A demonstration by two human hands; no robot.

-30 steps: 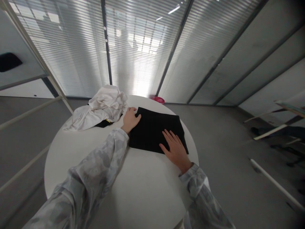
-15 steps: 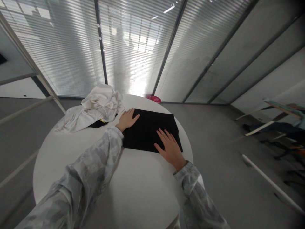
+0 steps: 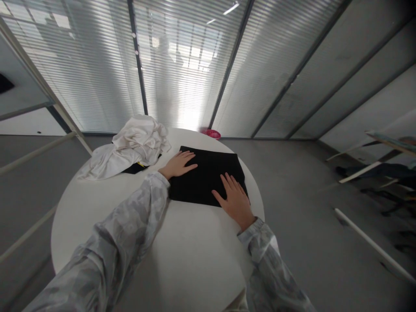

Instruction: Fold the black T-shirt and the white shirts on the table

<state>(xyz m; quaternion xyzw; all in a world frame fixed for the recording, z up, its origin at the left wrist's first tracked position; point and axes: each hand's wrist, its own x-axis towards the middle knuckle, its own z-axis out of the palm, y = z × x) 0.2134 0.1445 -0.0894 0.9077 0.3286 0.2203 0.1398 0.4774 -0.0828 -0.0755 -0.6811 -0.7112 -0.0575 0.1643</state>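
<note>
A folded black cloth (image 3: 208, 171) lies flat on the far half of a round white table (image 3: 182, 247). My left hand (image 3: 178, 165) rests flat on the cloth's left part, fingers stretched toward the right. My right hand (image 3: 234, 199) lies flat on the cloth's near right corner, fingers spread and pointing away from me. Neither hand holds anything. Both arms wear pale grey patterned sleeves.
A crumpled white garment (image 3: 130, 145) lies heaped at the table's far left, over a dark item with a yellow tag (image 3: 136, 167). A pink basket (image 3: 212, 133) sits on the floor beyond the table. Glass walls with blinds stand behind; furniture legs are at the right.
My left hand has opened from gripping the cloth's far left corner and slid flat onto the cloth. My right hand stays flat near the right edge. The view has shifted slightly.
</note>
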